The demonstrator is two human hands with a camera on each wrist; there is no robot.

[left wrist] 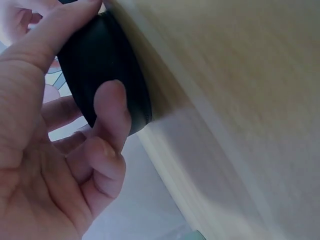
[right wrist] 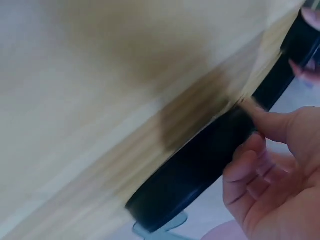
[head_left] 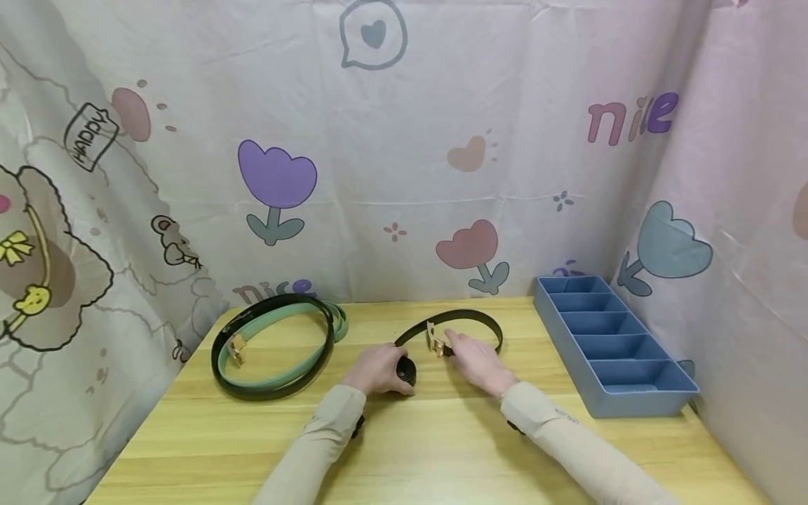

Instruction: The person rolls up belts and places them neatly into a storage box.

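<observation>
A black belt [head_left: 482, 317] stands on its edge on the table, one end wound into a tight roll [head_left: 407, 370]. My left hand [head_left: 381, 368] grips that roll, thumb on the near side and fingers round the far side. In the left wrist view the roll's dark outer face [left wrist: 100, 55] lies between thumb and fingers. From the roll the strap runs back and loops round to a gold buckle [head_left: 435, 340]. There my right hand [head_left: 477, 361] pinches the belt by the buckle, and the right wrist view shows thumb and fingers on the strap [right wrist: 195, 165].
To the left lie a coiled black belt [head_left: 275, 396] and a mint green belt [head_left: 278, 382] together, with a gold buckle [head_left: 236, 347] on them. A blue-grey tray [head_left: 621, 403] with several compartments stands at the right edge. Behind the table hangs a printed curtain [head_left: 391, 175].
</observation>
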